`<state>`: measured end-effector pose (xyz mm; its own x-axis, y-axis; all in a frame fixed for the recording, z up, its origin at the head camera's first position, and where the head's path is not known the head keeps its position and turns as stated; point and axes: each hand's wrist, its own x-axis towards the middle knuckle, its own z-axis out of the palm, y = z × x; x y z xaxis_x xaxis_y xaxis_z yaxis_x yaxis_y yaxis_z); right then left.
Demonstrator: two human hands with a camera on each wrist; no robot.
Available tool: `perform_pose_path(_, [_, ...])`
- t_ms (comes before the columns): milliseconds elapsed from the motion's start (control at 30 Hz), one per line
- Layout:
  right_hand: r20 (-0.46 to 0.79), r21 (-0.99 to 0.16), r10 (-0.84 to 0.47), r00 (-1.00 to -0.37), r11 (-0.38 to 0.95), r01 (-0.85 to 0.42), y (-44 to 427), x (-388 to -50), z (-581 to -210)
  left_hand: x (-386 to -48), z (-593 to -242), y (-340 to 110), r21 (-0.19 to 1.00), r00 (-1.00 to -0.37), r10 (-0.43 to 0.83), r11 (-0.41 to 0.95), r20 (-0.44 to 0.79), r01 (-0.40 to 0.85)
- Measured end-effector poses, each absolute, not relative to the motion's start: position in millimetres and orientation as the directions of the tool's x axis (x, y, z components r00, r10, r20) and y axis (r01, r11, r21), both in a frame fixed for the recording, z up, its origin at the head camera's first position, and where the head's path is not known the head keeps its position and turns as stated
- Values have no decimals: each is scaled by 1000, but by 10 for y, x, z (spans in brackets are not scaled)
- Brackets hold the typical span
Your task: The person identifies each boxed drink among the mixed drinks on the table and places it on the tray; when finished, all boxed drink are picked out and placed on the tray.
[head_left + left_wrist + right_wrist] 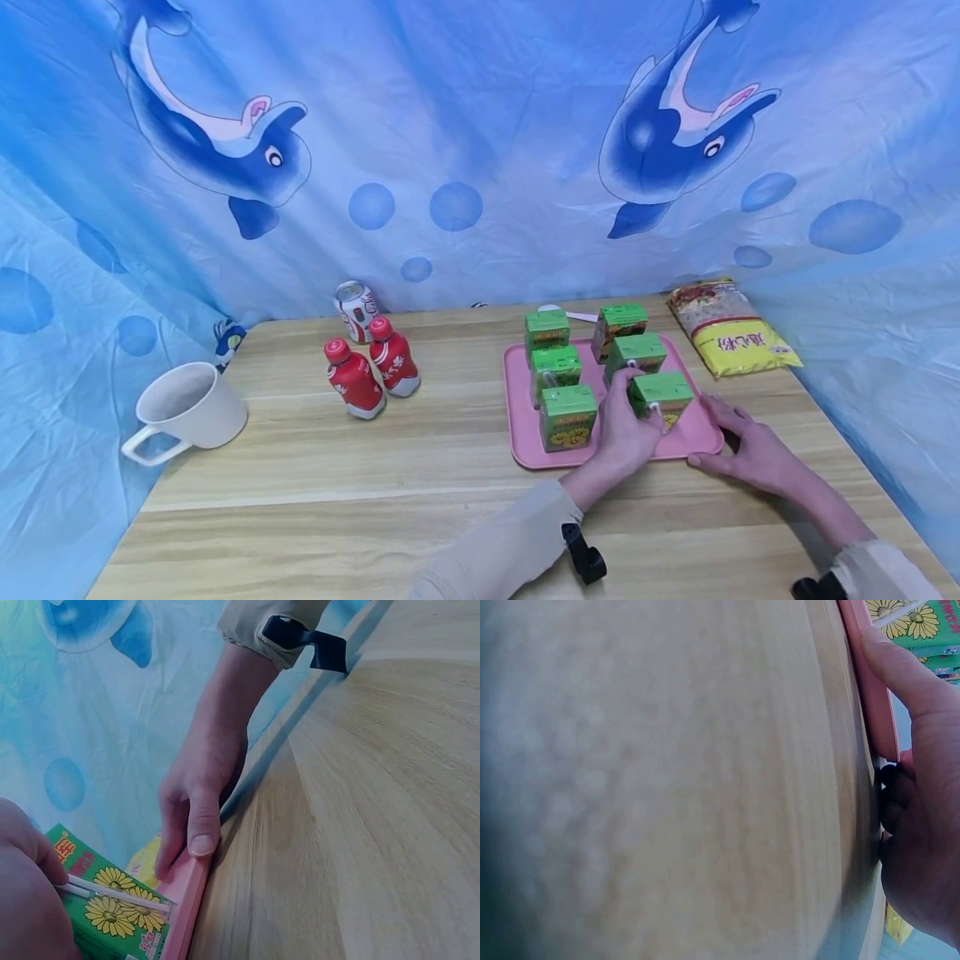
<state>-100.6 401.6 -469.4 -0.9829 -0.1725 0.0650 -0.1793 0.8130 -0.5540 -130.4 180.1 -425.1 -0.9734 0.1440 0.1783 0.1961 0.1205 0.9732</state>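
On the table stands a pink tray point(525, 454) bearing several green drink cartons with flower prints, in two columns. My left hand point(628, 429) holds the front right drink carton point(663, 389), fingers along its left side and thumb at its front. A white straw lies across this carton's printed face in the left wrist view. At the tray's front right corner, my right hand point(757, 454) grips the rim. Its thumb point(900, 667) lies against the rim in the right wrist view, the other fingers curled by the corner, their tips partly hidden.
Two red bottles point(356, 379) and a can point(356, 310) stand left of the tray. A white mug point(191, 408) sits at the far left. A yellow food packet point(735, 329) lies right of the tray, and a white spoon point(577, 316) lies partly hidden behind it.
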Motion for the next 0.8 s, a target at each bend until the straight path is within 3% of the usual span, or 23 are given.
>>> perform_pose_path(267, [61, -541, -177, -982, 821, -182, 4027, -1040, -4697, -1332, -4281, 1797, 964, -969, 168, 164, 183, 210])
perform_pose_path(533, [55, -539, -193, -980, 820, -192, 4017, -1086, -4694, -1142, -4319, 1803, 897, -961, 164, 353, 221, 266])
perform_pose_path(667, [46, -536, -199, -979, 822, -192, 4021, -1111, -4686, -909, -4316, 1743, 839, -930, 247, 412, 273, 356])
perform_pose_path(800, [53, -526, -214, -975, 824, -209, 4049, -1124, -4678, -697, -4222, 1534, 770, -854, 412, 413, 318, 486])
